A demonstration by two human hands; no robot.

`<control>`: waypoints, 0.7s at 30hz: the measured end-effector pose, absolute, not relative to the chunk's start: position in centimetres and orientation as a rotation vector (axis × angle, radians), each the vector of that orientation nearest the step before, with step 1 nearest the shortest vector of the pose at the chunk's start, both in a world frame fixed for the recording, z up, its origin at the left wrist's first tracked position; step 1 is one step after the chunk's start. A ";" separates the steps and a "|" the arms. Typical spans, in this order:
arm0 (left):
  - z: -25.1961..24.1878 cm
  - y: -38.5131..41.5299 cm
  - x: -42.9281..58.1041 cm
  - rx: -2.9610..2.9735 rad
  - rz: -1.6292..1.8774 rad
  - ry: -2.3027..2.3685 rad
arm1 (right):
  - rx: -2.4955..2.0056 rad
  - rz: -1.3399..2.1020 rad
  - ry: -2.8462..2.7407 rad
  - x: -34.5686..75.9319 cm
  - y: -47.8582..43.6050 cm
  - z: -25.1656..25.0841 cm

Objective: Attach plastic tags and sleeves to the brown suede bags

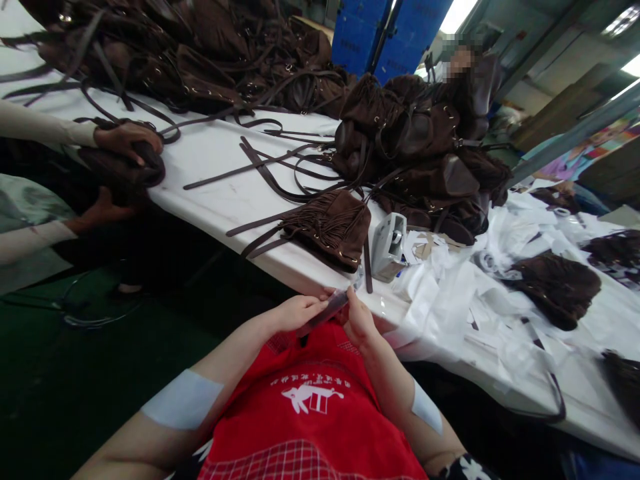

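Note:
Just in front of the red apron, my left hand (pixel 303 312) and my right hand (pixel 359 316) meet at a dark brown strap (pixel 324 316). Fingers of both hands are closed on it, and its lower end hangs toward the apron. Something clear and shiny, like thin plastic, shows at the strap's upper end by my right fingertips. Right beyond my hands, a brown fringed bag (pixel 333 227) lies on the white table (pixel 215 207), its straps stretched to the left. A grey-white tape dispenser (pixel 389 248) stands to the right of that bag.
Piles of brown bags (pixel 425 140) cover the table's back. White wrapping sheets (pixel 445 293) lie at the right, with another brown bag (pixel 557 287) among them. At the left, another person's hands hold a dark bag (pixel 123 167). Blue crates (pixel 360 33) stand behind.

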State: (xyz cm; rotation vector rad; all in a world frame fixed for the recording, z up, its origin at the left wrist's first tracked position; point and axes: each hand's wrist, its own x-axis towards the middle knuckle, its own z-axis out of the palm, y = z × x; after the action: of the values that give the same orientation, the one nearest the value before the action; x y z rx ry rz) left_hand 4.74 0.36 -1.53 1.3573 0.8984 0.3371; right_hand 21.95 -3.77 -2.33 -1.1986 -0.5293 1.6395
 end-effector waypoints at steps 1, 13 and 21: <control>-1.6 0.2 4.2 1.385 0.307 0.888 | -1.196 1.685 -0.450 22.0 -3.7 -2.2; -0.7 -1.6 5.5 1.442 0.309 0.906 | -1.175 1.783 -0.308 22.6 -2.3 -1.7; -1.1 -0.9 5.0 1.408 0.500 1.125 | -1.389 1.520 -0.727 23.2 -3.3 -2.6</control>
State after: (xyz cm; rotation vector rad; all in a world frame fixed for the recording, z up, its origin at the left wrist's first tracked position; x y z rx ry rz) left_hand 5.03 -0.93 -1.08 1.4076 1.1252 0.4999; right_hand 23.23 -3.30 -2.55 -1.3889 -0.7271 1.5203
